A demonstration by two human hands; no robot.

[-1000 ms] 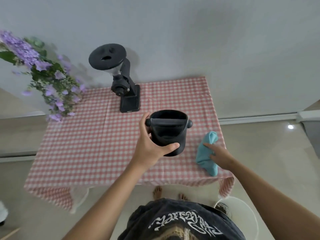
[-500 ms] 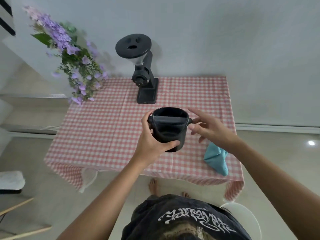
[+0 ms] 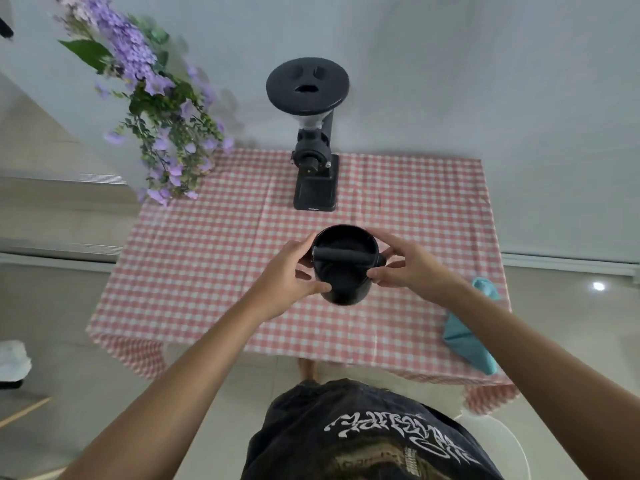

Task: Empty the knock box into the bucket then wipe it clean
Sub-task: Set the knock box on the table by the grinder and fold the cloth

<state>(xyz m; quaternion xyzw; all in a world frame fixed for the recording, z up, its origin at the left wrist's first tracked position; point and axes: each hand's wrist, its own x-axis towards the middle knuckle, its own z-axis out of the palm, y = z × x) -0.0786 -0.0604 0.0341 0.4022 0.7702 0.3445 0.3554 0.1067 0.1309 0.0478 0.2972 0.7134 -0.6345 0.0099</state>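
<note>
The black knock box (image 3: 344,271), round with a bar across its mouth, is held upright just above the checked table. My left hand (image 3: 285,275) wraps its left side, thumb at the front. On the box's right side my right hand (image 3: 408,266) grips it, fingers by the bar's end. A blue cloth (image 3: 467,334) lies at the table's right front edge, partly hidden by my right forearm. Part of the white bucket's rim (image 3: 498,431) shows on the floor at lower right, below the table corner.
A black coffee grinder (image 3: 313,140) stands at the back middle of the pink checked tablecloth (image 3: 207,258). Purple flowers (image 3: 152,109) hang over the back left corner. A wall runs behind the table. My dark shirt fills the bottom.
My right hand left the blue cloth, came across and took hold of the knock box's right side. The left hand has kept its grip. The view shifted left.
</note>
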